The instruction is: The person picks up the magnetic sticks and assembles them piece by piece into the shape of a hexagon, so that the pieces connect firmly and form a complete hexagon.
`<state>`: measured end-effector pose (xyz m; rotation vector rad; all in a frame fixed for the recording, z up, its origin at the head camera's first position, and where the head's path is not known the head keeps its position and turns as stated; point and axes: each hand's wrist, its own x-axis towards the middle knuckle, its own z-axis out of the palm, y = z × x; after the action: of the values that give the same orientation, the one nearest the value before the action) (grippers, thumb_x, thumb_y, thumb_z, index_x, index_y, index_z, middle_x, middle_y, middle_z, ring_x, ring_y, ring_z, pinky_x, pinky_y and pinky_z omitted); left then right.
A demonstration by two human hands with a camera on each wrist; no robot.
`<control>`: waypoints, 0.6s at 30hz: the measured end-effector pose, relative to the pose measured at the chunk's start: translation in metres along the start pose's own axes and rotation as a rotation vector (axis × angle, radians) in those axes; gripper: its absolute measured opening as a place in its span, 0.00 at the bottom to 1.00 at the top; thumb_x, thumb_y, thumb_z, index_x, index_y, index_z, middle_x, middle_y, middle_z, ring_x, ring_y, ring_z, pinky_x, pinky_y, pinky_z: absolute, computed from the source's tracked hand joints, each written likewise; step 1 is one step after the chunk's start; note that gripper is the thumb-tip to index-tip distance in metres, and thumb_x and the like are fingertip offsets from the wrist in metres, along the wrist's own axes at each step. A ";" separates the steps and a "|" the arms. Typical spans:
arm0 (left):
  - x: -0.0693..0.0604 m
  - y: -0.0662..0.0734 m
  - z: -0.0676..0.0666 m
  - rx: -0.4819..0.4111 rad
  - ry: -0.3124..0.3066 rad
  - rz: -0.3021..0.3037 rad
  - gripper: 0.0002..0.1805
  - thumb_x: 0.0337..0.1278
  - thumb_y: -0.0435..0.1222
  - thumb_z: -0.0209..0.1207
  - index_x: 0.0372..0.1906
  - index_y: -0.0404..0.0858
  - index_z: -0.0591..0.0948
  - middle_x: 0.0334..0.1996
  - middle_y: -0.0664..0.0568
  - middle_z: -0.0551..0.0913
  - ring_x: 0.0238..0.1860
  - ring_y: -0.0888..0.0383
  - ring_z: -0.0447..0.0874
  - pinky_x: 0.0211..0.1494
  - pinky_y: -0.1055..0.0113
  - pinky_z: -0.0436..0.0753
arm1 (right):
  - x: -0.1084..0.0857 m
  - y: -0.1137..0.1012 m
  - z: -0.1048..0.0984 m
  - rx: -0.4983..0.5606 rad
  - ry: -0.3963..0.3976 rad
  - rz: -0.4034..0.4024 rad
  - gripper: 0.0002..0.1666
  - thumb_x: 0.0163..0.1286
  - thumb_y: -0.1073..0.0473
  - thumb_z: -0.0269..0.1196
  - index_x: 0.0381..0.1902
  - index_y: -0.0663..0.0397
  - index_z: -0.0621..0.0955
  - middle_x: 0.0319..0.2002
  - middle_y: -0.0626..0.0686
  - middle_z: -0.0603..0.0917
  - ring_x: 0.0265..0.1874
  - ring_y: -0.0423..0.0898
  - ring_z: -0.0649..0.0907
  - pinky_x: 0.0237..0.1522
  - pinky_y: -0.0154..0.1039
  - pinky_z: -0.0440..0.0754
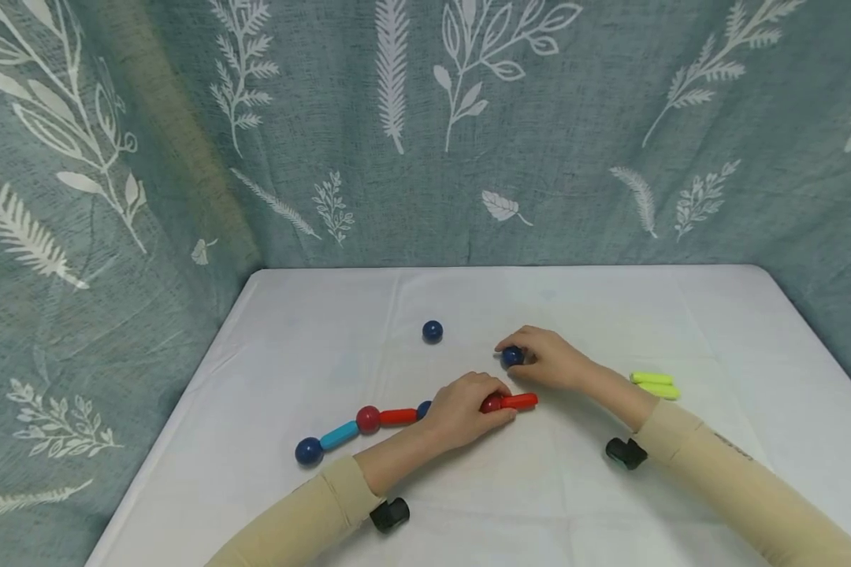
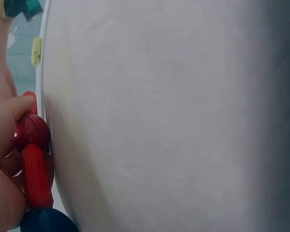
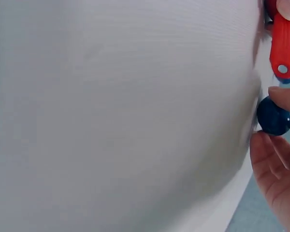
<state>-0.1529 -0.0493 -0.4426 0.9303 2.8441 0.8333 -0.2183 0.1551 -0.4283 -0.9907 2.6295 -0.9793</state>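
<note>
Tan sleeve (image 1: 301,512); left hand (image 1: 462,408) gripping red ball (image 1: 491,404); red rod (image 1: 522,402) pointing right, nearer me than blue ball (image 1: 513,357) my right hand (image 1: 553,359) is pinching.

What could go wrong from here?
1. The right hand holds a blue ball between thumb and fingers; if that grip eases, the ball could slip and roll.
2. The left hand grips the ball-and-stick chain near one end; a tug there might bend or part the length neither hand supports.
3. The loose blue ball lies unheld; a nudge could send it rolling.
</note>
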 end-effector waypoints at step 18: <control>0.006 0.004 -0.001 -0.002 0.013 0.005 0.13 0.59 0.45 0.66 0.43 0.42 0.85 0.35 0.55 0.83 0.32 0.63 0.73 0.31 0.76 0.71 | -0.070 0.008 -0.001 0.121 -0.002 0.025 0.23 0.63 0.61 0.69 0.56 0.53 0.79 0.49 0.48 0.81 0.42 0.41 0.79 0.44 0.36 0.80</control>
<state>-0.1559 -0.0436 -0.4391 0.9355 2.8523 0.8464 -0.1688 0.2048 -0.4373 -0.9279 2.5406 -1.1157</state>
